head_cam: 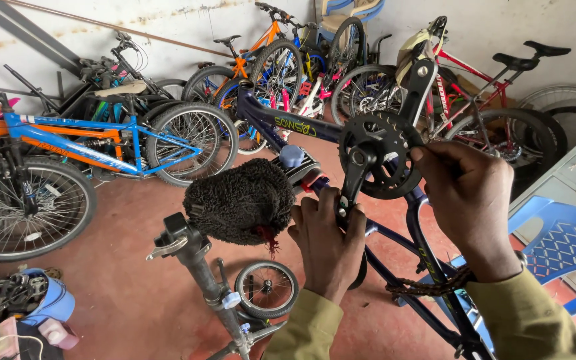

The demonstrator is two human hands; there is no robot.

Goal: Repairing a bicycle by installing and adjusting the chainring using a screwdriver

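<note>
A dark blue bicycle frame (301, 125) is clamped upside down on a work stand (205, 270). My left hand (327, 241) grips the lower black crank arm (353, 180). My right hand (469, 200) holds the edge of the black chainring (375, 148) beside the bottom bracket. The other crank arm (420, 81) points up and away. A rusty chain (428, 288) hangs loose under my right wrist. A fuzzy black cloth (238, 200) covers the stand's clamp just left of my left hand.
Several bicycles lean along the back wall, among them a blue and orange one (88, 143) at left and a red one (495, 87) at right. A blue plastic chair (558, 247) stands at right. A small wheel (267, 288) lies on the red floor. Parts and a blue tub (51, 300) sit bottom left.
</note>
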